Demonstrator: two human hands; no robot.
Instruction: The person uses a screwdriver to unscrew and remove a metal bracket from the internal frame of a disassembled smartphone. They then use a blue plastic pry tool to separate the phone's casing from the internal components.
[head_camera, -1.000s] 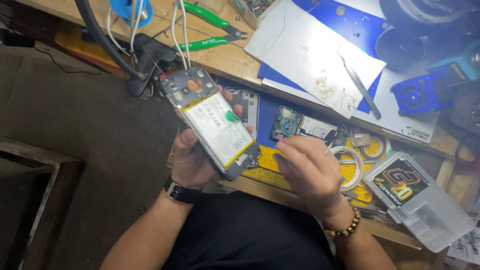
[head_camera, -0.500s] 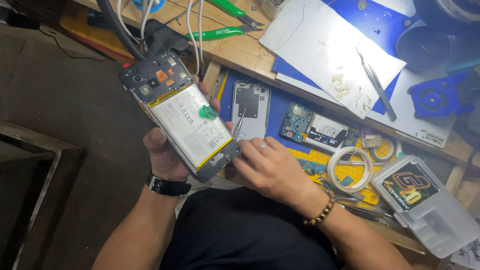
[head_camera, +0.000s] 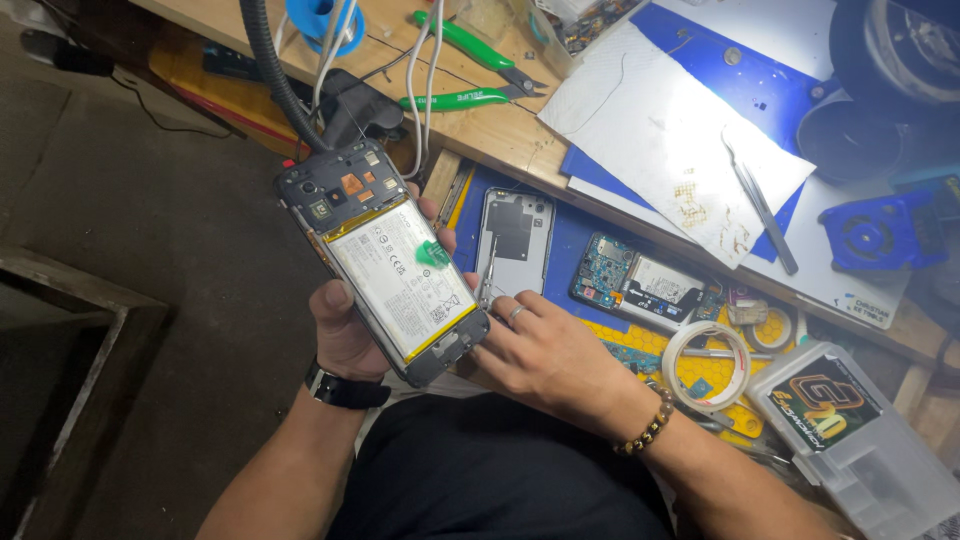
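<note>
One camera, worn on the head, looks steeply down from close above the lap, tilted so the workbench edge (head_camera: 520, 150) runs diagonally across the upper frame; below that edge sit both forearms, dark floor to its left

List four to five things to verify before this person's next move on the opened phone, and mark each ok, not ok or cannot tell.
1. Left hand grips opened phone from behind: ok.
2. Battery faces the camera: ok.
3. Right hand holds a thin tool at the phone's lower edge: ok.
4. Tool tip seated on a screw: cannot tell.
5. Removed cover lies apart on the blue mat: ok.
</note>
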